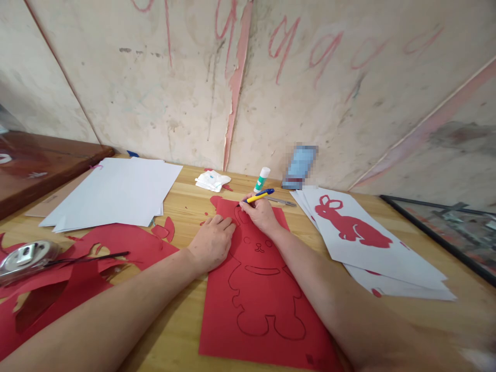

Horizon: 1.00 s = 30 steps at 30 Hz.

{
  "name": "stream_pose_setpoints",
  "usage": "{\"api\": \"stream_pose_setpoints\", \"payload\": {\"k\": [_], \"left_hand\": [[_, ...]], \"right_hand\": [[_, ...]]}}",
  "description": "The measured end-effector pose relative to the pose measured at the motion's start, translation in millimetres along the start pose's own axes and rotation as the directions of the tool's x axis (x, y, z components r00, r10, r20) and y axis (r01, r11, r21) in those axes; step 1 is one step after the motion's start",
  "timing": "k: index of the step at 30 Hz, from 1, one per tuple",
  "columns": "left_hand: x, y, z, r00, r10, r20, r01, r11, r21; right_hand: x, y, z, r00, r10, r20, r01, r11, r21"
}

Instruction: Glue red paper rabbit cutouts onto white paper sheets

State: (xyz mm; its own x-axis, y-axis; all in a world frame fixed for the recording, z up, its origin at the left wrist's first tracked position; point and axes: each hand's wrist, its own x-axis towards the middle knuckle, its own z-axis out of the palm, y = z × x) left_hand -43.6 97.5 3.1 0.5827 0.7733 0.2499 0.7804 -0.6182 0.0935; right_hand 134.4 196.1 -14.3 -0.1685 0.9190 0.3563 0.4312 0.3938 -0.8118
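Observation:
A sheet of red paper (220, 310) lies on the wooden table, with a rabbit-like figure drawn on it in dark outline. My right hand (260, 214) grips a yellow and blue pen (258, 197), its tip at the top of the sheet by the ear lines. On the paper's left edge rests my left hand (213, 240), palm down, fingers slightly bent and lying on the sheet. My right forearm covers part of the drawing's right side.
White sheets (116, 191) and red paper scraps (127, 240) lie left, with a tape measure (29, 261). Behind are a crumpled tissue (212, 181), a glue stick (262, 180), a grey pen (281, 201) and a blurred phone (300, 166). A red rabbit cutout (354, 226) sits on white paper at right.

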Motion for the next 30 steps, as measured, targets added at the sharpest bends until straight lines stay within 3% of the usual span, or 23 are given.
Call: {"api": "stream_pose_setpoints", "payload": {"k": [19,30], "left_hand": [[-0.6,-0.1,0.4,1.000,0.005,-0.005,-0.005,1.000,0.008],[-0.1,0.3,-1.1,1.000,0.001,0.006,-0.001,1.000,0.001]], "right_hand": [[0.6,-4.1,-1.2,0.997,0.028,-0.067,-0.029,1.000,-0.013],[-0.7,-0.3,-1.4,0.994,0.066,-0.085,-0.059,0.995,0.083]]}}
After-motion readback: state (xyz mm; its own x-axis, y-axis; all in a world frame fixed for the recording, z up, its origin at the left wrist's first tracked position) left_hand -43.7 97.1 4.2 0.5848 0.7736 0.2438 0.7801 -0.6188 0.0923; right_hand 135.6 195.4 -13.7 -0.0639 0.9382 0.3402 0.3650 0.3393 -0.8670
